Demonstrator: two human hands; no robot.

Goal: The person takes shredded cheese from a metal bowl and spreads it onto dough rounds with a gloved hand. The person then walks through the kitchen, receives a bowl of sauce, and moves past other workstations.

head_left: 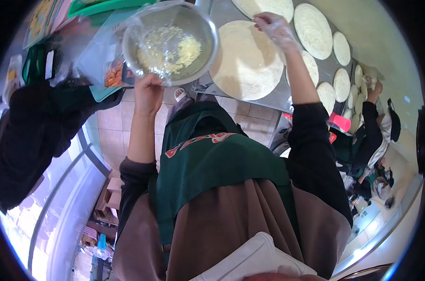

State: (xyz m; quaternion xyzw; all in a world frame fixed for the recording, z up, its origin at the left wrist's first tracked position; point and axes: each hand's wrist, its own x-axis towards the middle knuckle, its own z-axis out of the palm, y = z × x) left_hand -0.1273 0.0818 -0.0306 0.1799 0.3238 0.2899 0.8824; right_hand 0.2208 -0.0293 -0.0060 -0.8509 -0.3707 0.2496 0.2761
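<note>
My left hand (149, 93) grips the near rim of a wide metal bowl (211, 44), thumb over the edge. Inside lies shredded cheese (189, 51), with clear plastic film (151, 35) over the left part of the bowl. A large round of flat dough (247, 61) lies on the metal counter just right of the bowl. Above its far right edge is my right hand (275, 30), in a clear plastic glove, with its fingers drawn together; what they hold, if anything, is too small to make out.
More dough rounds (312, 30) cover the metal counter (311, 9) to the right. Orange pieces (114, 75) and a green tray (100, 5) are at the left. A person in dark sleeves (30, 131) stands close at left; other people (369, 126) work far right.
</note>
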